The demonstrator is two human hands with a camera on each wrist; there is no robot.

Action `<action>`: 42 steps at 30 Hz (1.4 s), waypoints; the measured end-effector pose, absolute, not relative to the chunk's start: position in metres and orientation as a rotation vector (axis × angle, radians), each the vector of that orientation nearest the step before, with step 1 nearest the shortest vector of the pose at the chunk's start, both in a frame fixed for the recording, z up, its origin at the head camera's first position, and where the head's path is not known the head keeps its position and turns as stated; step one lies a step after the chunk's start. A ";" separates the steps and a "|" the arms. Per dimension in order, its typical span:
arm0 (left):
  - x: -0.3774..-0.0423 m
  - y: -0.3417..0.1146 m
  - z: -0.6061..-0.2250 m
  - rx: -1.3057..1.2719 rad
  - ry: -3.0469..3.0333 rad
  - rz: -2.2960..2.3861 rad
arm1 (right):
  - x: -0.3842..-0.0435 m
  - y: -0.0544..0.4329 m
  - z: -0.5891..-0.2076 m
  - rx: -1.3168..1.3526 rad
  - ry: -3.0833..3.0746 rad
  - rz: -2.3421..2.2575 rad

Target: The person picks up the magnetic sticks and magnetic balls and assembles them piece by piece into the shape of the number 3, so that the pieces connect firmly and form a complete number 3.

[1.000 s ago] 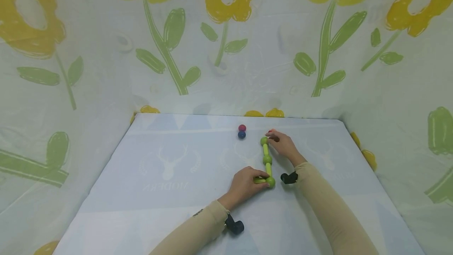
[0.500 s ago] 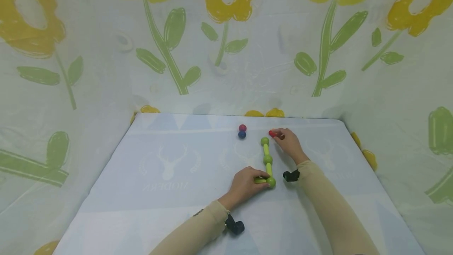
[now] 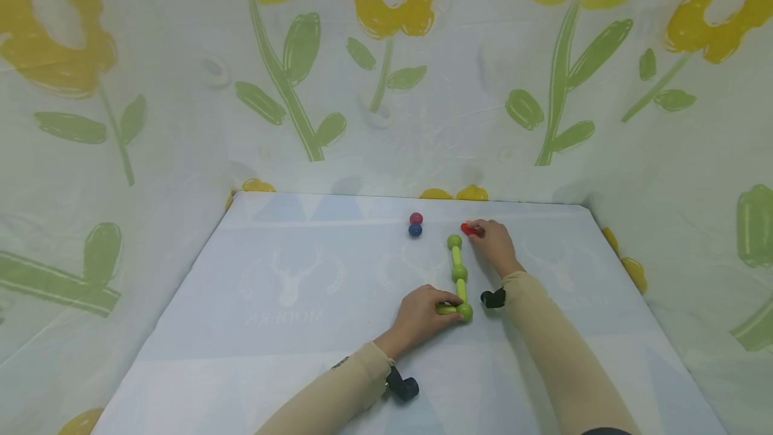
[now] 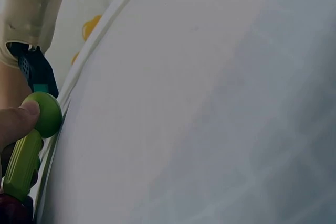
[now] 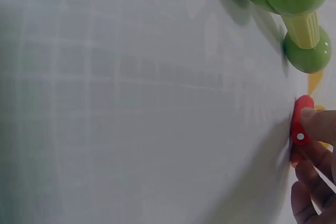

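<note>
Green balls joined by lighter green rods form a chain on the table, running away from me. My left hand grips its near corner, thumb on the end ball and fingers around the side rod. A dark red round piece shows below that rod in the left wrist view. Just right of the chain's far ball, my right hand pinches a small red piece between thumb and fingers. It has rounded ends and a white dot, and lies close over the table.
A crimson ball and a dark blue ball sit together near the back of the table, left of the chain. Flower-printed cloth hangs behind the table and at both sides.
My right hand has moved from the chain's far ball slightly right to the red piece, which it now pinches. My left hand has stayed on the chain's near corner.
</note>
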State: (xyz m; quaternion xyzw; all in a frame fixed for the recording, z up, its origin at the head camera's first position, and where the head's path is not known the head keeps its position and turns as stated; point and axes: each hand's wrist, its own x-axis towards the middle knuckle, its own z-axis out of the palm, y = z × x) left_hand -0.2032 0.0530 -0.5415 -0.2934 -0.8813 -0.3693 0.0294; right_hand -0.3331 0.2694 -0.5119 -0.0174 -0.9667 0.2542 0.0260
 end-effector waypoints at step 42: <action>-0.202 0.054 -0.538 -0.894 -2.725 -1.111 | -0.312 0.289 -0.515 0.016 -3.026 0.883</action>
